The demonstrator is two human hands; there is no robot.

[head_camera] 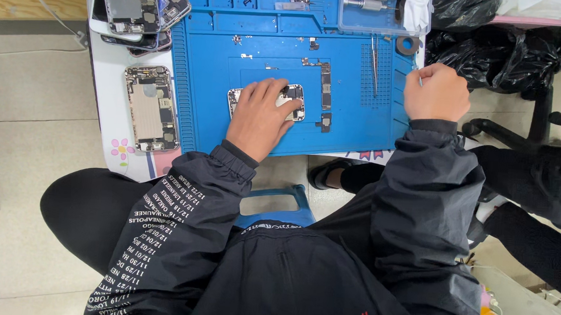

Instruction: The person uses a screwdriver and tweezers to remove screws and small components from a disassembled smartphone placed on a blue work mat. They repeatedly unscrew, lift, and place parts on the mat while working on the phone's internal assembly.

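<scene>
1. Head view, left hand [261,119]: fingers [278,90] spread and laid flat over an opened phone body [295,101]; pressing down, not curled around it.
2. Opened phone body: lies at the centre of the blue work mat [347,126], inside its recessed middle panel; mostly covered by the left hand, with only its two ends showing.
3. Right hand [436,91]: fingers curled into a loose fist at the mat's right edge; whether anything is pinched inside cannot be told.
4. Logic board strip [325,89]: narrow, upright, just beside the phone body on its right; a small dark part [325,122] lies below it.
5. Tweezers [374,63]: thin, metal, lying on the ribbed zone of the mat, near the right hand.
6. Clear lidded box [380,11]: at the mat's top right, screwdrivers inside.
7. Second phone chassis [150,108]: open, face up, on the white table [106,95], left of the mat.
8. Stack of phone shells [137,6]: top left, overlapping, beyond the chassis.
9. Black sleeves [422,179]: cover both forearms to the wrists.
10. Black plastic bag [501,51]: to the right of the table, well apart from the mat.
</scene>
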